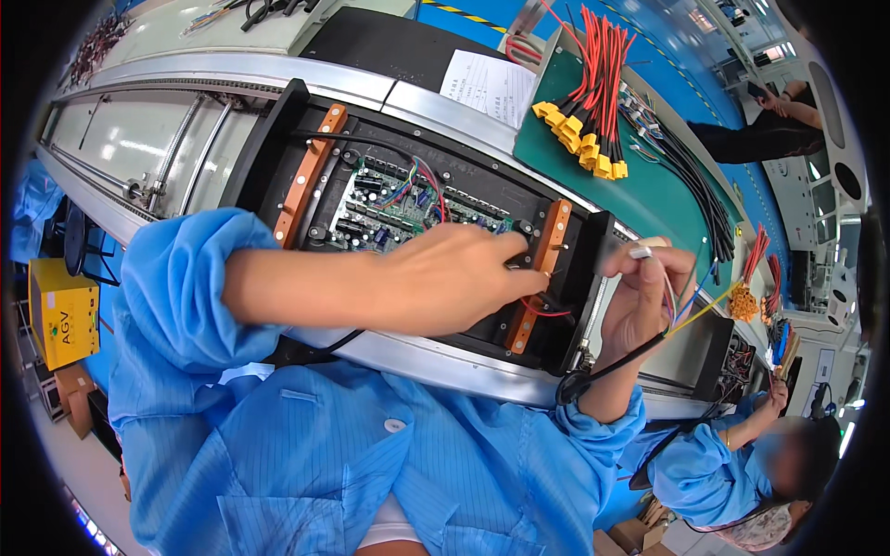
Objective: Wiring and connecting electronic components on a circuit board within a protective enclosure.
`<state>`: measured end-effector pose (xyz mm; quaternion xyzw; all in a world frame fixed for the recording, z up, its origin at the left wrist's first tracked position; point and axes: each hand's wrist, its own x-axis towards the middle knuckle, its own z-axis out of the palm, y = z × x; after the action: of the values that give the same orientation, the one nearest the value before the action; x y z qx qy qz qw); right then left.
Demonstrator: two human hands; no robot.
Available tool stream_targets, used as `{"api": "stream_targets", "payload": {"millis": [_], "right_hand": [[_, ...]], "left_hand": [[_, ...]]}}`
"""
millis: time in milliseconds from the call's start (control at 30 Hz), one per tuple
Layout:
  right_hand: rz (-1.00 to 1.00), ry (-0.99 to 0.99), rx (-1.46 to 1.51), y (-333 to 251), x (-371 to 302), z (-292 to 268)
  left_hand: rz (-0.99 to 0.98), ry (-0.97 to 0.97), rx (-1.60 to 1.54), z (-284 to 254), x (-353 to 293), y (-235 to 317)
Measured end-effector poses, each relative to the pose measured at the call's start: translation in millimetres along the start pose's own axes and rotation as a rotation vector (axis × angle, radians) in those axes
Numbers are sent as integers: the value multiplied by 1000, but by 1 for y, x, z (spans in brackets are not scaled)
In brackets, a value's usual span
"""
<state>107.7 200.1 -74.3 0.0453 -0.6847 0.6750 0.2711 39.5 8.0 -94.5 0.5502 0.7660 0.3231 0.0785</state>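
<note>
My left hand (454, 278) reaches over the green circuit board (371, 218) in the black frame, its fingers curled down. A red wire (547, 312) and dark leads come out by the fingertips; what the fingers grip is hidden. On the right, my right hand (640, 296) is raised and closed on a multi-wire cable. A small whitish connector (640, 252) sits between thumb and index finger. Blue, yellow and pale wires fan out from the end of the cable's black sheath (635, 357). Brown bars (311, 176) with bolts cross the frame on both sides of the board.
Red wires with yellow connectors (589, 139) lie on a green mat (556, 74), beside black cables (691, 181). A printed paper (487, 88) lies behind the frame, and silver rails (436, 361) edge the line. A person in blue (714, 473) works at right.
</note>
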Motion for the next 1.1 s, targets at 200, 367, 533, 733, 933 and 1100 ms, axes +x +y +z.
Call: {"api": "stream_targets", "payload": {"millis": [200,367,533,733,933,1100], "right_hand": [[192,-92,-169,0,-3,6],[320,-297,-308,7,4,14],[112,-605,-582,24,16,23],[53,-730,-862,36,15,28],[5,-748,-964,40,11,26],[-17,-798,-1000,43,11,27]], "left_hand": [[26,185,128,11,-17,-2],[130,59,84,16,-28,-10],[205,33,193,20,-30,-11],[231,198,358,43,-40,-14],[226,169,364,43,-45,-14],[243,134,382,41,-46,-15]]}}
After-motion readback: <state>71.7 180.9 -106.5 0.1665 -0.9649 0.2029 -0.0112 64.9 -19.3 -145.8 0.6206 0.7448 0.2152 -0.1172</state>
